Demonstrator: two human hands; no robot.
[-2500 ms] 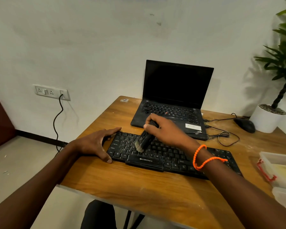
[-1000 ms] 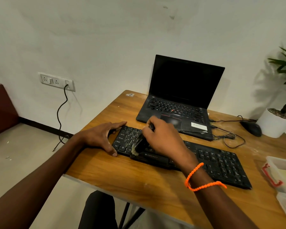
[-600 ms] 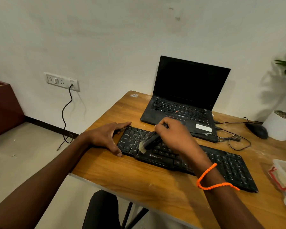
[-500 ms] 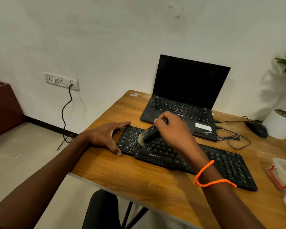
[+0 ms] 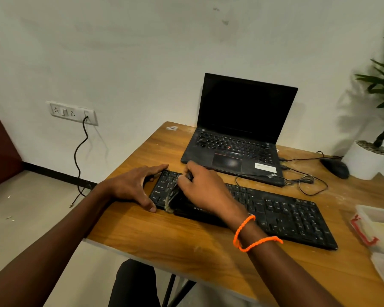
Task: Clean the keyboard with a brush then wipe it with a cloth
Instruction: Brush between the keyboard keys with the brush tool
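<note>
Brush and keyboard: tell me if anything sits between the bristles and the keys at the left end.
Nothing visible does. The right hand holds the brush with its bristles down on the left end of the keyboard, while the left hand steadies that end.

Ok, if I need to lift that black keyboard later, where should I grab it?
Probably by the short right end of the keyboard, coming in from the right side: it lies flat and long, that end is bare, while the left hand and brush crowd the other.
</note>
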